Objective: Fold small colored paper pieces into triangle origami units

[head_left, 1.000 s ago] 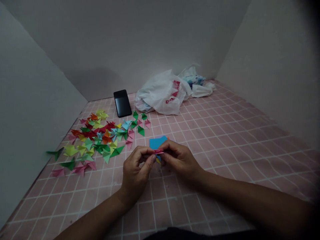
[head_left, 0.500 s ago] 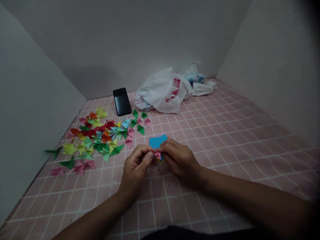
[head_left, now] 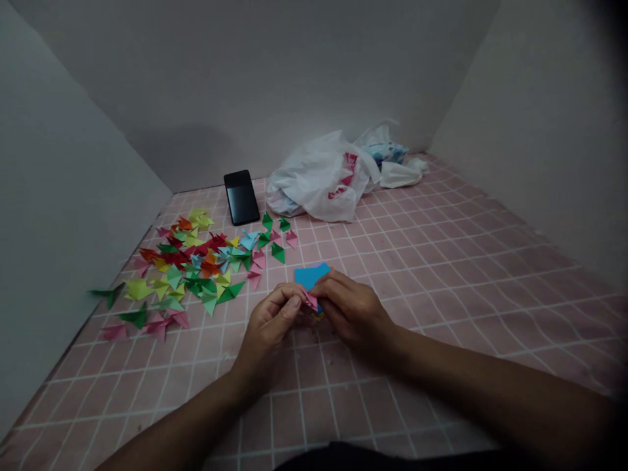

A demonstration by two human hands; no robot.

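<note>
Between my two hands is a small pink folded-paper crane (head_left: pixel 311 301), partly hidden by fingers. My left hand (head_left: pixel 275 320) pinches its left side between thumb and forefinger. My right hand (head_left: pixel 349 311) grips the right side with bent fingertips. Under and just beyond the hands lies a stack of coloured paper squares (head_left: pixel 310 275), blue on top, with a little orange and yellow showing at its edges. To the left, many folded paper cranes (head_left: pixel 199 283) in red, green, yellow, pink, orange and light blue are spread out.
A black phone (head_left: pixel 241 198) lies behind the folded cranes. At the back, a crumpled white plastic bag (head_left: pixel 318 180) with red print sits beside a blue-and-white packet (head_left: pixel 387 154). Pale walls enclose the pink checked cloth (head_left: pixel 441 275) at the left, back and right.
The pink paper has turned slightly between my fingertips, and its thin upright point no longer shows. Both hands stay in almost the same place; the view has shifted a little.
</note>
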